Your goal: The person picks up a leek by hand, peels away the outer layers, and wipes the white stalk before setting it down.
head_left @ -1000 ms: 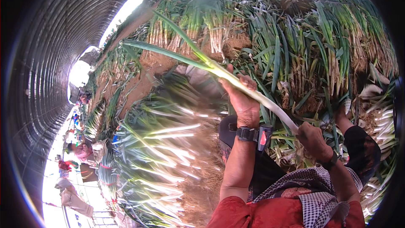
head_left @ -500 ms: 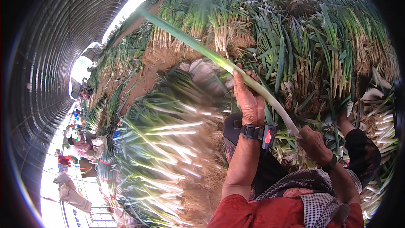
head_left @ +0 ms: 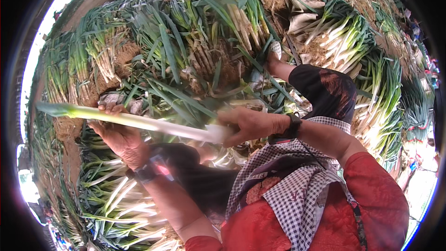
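Observation:
A long green onion (head_left: 162, 127) lies nearly level across the view, with its green end to the left and its thick white stem to the right. Around its pale green part, the fingers of my left hand (head_left: 121, 139) are curled, the tips showing above the stalk. My right hand (head_left: 253, 123) closes on the white root end, blurred by motion, and its fingers partly hide that end. Under the stalk, loose green leaves and peelings (head_left: 181, 104) cover the ground.
Bundles of untrimmed green onions (head_left: 223, 42) with dry roots stand beyond my hands. Cleaned white-stemmed onions (head_left: 123, 195) lie at lower left, and another pile (head_left: 346, 46) spreads at the upper right. My leg in dark trousers (head_left: 320, 90) stretches out to the right.
The view has swung to the right. The green onion has gone from slanting to nearly level, and my left hand now grips it closer to the leafy end.

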Tool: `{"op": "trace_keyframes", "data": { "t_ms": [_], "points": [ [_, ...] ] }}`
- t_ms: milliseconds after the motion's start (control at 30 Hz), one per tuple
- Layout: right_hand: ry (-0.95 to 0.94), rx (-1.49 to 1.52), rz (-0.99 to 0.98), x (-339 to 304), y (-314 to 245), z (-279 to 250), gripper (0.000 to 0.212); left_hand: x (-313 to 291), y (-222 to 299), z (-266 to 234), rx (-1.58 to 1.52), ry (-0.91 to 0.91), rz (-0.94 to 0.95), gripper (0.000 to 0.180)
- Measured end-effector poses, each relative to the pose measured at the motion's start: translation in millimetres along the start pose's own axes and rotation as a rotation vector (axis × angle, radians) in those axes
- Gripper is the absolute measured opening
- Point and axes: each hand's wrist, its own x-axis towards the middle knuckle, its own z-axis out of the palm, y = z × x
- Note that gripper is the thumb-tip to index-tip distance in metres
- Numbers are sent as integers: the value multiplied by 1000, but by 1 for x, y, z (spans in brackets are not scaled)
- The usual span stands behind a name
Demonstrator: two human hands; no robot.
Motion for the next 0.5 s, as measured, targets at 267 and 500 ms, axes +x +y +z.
{"op": "trace_keyframes", "data": {
  "t_ms": [267, 500],
  "points": [
    [96, 42, 10, -4, 15, -5, 39, -14, -37, 10, 259, 179, -25, 46],
    [197, -95, -189, -4, 20, 8, 29, -12, -32, 0, 314, 359, -58, 36]
  ]
}}
